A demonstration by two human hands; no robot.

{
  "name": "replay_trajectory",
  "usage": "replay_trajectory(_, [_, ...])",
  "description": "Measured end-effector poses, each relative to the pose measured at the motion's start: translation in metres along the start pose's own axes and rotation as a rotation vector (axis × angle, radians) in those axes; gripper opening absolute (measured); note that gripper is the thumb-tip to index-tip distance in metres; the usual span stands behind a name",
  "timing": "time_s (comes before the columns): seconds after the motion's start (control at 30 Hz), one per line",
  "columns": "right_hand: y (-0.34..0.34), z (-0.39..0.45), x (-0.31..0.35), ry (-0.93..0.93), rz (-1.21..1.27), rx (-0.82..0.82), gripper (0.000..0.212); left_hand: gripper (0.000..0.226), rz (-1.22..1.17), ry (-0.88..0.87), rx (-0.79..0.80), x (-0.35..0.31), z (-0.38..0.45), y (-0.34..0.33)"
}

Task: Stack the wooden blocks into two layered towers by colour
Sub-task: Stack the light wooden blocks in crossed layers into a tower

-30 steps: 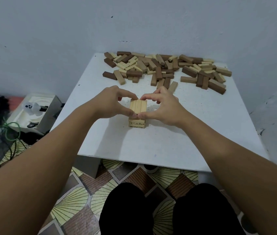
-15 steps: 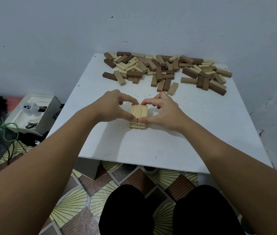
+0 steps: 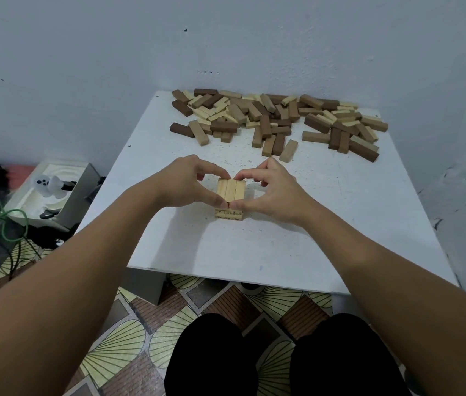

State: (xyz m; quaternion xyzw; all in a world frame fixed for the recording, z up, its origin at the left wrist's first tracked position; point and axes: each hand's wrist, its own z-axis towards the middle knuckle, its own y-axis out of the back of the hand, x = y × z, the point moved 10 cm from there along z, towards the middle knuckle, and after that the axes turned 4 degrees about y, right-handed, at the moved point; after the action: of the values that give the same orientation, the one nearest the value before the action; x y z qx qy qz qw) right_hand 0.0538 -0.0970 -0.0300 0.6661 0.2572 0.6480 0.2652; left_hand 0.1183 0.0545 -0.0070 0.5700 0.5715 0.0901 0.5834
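A short tower of light wooden blocks (image 3: 230,191) stands in the middle of the white table (image 3: 268,247), three blocks side by side on top. My left hand (image 3: 189,181) pinches the top layer from the left, thumb at the near end and forefinger at the far end. My right hand (image 3: 268,187) pinches it the same way from the right. A heap of loose light, tan and dark brown blocks (image 3: 277,118) lies along the table's far edge.
Walls close the table in at the back and right. A white box with a small ghost figure (image 3: 47,185) sits on the floor to the left, with green cable (image 3: 11,227) near it. My knees show below the table's near edge.
Both hands stay on the tower's top layer, and their fingertips have closed in a little around it. The view has shifted slightly.
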Motion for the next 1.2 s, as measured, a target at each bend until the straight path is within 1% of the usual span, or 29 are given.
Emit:
replay_trajectory(0.07, [-0.001,0.001,-0.001,-0.001,0.003,0.003,0.055,0.056,-0.003,0.002,0.007,0.0,0.0,-0.001])
replay_trajectory(0.17, [-0.001,0.002,-0.002,-0.003,-0.004,0.0,0.065,0.055,-0.005,-0.005,0.009,0.001,0.0,-0.001])
replay_trajectory(0.47, [-0.001,-0.001,-0.002,0.016,0.042,-0.007,0.053,0.056,-0.022,-0.006,0.017,-0.001,-0.004,-0.002])
replay_trajectory(0.67, [-0.002,-0.002,-0.001,0.016,0.055,0.001,0.056,0.056,-0.049,0.004,0.005,0.002,-0.006,-0.002])
replay_trajectory(0.8, [-0.003,-0.004,-0.002,0.022,0.09,0.004,0.054,0.055,-0.087,0.003,0.011,0.004,-0.007,-0.004])
replay_trajectory(1.03, [-0.006,-0.004,-0.005,0.015,0.099,0.007,0.058,0.053,-0.114,0.022,0.019,0.008,-0.005,-0.006])
replay_trajectory(1.2, [-0.006,-0.005,-0.004,0.01,0.119,0.01,0.058,0.056,-0.132,0.029,0.026,0.009,-0.005,-0.007])
